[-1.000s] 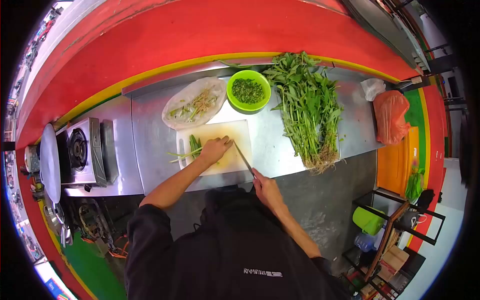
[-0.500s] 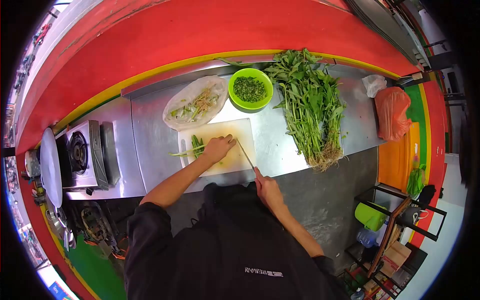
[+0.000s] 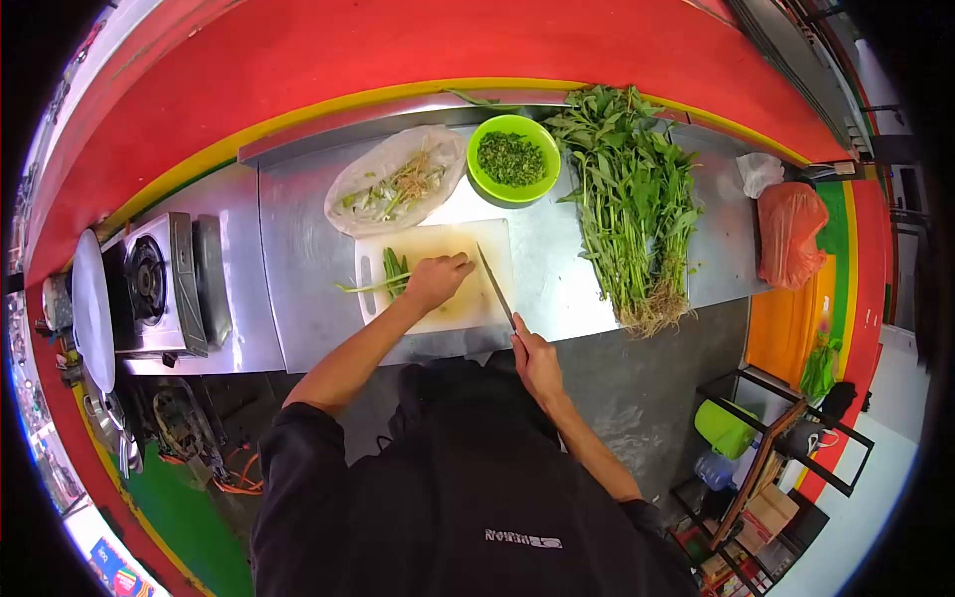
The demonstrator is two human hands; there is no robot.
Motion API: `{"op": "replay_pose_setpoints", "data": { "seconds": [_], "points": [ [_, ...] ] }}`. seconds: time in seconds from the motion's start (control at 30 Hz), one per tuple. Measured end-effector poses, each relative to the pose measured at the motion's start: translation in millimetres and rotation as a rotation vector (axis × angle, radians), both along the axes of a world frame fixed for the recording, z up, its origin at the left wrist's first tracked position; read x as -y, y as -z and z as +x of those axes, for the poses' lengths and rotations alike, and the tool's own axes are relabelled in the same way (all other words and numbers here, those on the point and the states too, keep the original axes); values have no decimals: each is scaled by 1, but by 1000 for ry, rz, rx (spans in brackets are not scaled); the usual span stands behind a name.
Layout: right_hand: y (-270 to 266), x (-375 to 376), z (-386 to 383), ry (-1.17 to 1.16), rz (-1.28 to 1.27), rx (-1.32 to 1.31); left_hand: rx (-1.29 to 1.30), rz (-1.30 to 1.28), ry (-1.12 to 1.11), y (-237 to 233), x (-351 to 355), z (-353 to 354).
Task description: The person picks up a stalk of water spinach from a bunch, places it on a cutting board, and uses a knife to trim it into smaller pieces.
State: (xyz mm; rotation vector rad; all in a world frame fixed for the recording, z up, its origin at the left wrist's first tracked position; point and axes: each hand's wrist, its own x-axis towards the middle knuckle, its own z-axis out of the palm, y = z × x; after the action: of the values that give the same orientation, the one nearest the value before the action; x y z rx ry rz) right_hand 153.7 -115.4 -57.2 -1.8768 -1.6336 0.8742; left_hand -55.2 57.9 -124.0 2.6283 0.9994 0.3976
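Observation:
On the white cutting board (image 3: 477, 310), my left hand (image 3: 438, 282) is closed with its fingers curled down, over the end of some thin green stalks (image 3: 374, 285). The stalks run out leftward past the board's edge. What lies right under the fingertips is hidden. Darker green pieces (image 3: 396, 265) rest beside my left wrist. My right hand (image 3: 538, 362) grips the handle of a knife (image 3: 494, 282) at the board's near edge. Its long blade slants forward and left, just right of my left fingertips, with a small gap between them.
Behind the board are a plastic bag (image 3: 348, 204) of roots and trimmings and a lime-green bowl (image 3: 484, 185) of chopped greens. Rooted leafy greens (image 3: 637, 214) lie to the right, with a red plastic bag (image 3: 792, 234) beyond. A gas stove (image 3: 179, 284) stands left.
The view has shifted slightly. Against the board, the knife blade has slid a little forward, its tip now farther beyond my left fingertips. My left hand stays nearly in place.

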Motion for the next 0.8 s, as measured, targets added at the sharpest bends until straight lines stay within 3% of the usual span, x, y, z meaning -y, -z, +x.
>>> {"op": "replay_pose_setpoints", "data": {
  "seconds": [0.47, 0.8],
  "points": [
    [23, 1, -12, -79, -77, 241, -21, -33, 39, -4, -6, -1],
    [15, 7, -11, -10, 32, 46, 5, -42, -11, -2, -3, 0]
  ]
}}
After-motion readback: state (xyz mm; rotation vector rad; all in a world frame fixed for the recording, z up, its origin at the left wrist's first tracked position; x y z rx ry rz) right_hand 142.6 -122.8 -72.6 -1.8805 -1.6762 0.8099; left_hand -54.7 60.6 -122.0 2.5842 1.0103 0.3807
